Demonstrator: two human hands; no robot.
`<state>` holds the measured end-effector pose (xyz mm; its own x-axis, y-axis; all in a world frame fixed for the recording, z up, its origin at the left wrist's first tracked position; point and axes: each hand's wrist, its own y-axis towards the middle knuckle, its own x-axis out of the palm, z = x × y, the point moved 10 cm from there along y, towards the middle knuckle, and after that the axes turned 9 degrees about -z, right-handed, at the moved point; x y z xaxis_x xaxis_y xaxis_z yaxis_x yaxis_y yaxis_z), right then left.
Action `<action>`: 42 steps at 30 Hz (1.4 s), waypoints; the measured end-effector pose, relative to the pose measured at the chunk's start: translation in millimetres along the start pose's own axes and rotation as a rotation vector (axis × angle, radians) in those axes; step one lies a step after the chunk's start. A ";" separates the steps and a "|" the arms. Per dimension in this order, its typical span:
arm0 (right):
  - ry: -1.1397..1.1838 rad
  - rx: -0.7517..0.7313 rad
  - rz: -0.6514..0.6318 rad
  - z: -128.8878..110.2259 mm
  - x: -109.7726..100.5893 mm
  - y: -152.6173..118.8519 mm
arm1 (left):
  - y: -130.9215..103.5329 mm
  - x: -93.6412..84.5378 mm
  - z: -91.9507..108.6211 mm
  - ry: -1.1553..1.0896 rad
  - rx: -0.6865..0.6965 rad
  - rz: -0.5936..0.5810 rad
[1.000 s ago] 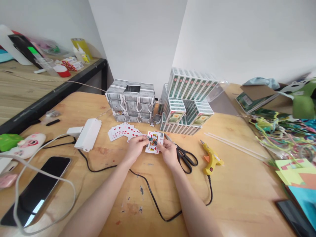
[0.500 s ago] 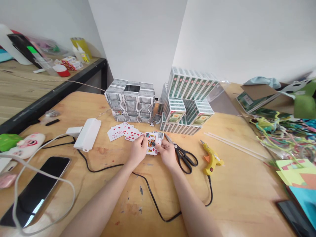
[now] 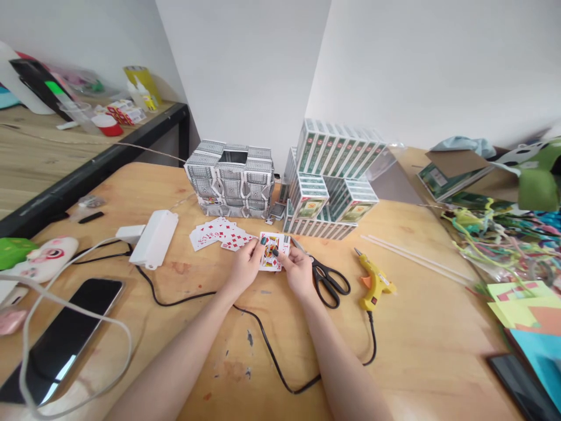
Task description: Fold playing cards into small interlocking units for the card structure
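My left hand (image 3: 246,262) pinches the left edge of a few playing cards (image 3: 269,261), thumb on top. The top card is a red face card. My right hand (image 3: 298,269) grips the same cards from the right, its thumb on their face. Left of my hands, red-suited cards (image 3: 210,232) lie fanned on the wooden table. Black-handled scissors (image 3: 332,282) lie beside my right hand, the blades partly hidden. Further right lies a yellow glue gun (image 3: 373,283). Behind stands a block built of grey-backed cards (image 3: 235,181).
Card boxes (image 3: 338,150) are stacked behind my right hand. A white adapter (image 3: 154,240) and a phone (image 3: 65,333) lie left, with cables. A black cord (image 3: 267,339) crosses the front. Glue sticks (image 3: 412,258) and colored paper (image 3: 521,304) are right.
The held cards and my right hand have shifted very slightly; both hands keep hold of the cards. The whole view has moved a little.
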<state>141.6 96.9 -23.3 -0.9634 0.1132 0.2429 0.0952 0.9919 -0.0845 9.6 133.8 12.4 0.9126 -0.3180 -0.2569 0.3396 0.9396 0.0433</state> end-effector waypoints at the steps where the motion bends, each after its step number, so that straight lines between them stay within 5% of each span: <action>1: -0.004 -0.010 0.026 -1.0 -3.5 -0.1 | 0.3 2.6 0.4 -0.011 0.006 -0.031; 5: -0.037 -0.026 0.075 -5.4 -11.6 -0.4 | 1.3 10.1 -1.0 -0.073 0.011 -0.125; 21: -0.056 -0.030 0.063 -8.4 -8.8 1.5 | 1.6 -0.3 -12.8 0.011 -0.042 -0.019; 34: 0.038 -0.031 0.116 -8.7 -16.3 1.5 | -0.3 15.5 -7.0 -0.113 0.000 -0.137; 42: 0.046 -0.047 0.118 -9.2 -16.2 2.3 | -2.2 7.9 -11.1 -0.063 -0.071 -0.063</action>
<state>159.7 97.9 -18.6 -0.9323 0.2305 0.2786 0.2197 0.9731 -0.0697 13.5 130.6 -0.5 0.9031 -0.3824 -0.1953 0.3823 0.9232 -0.0400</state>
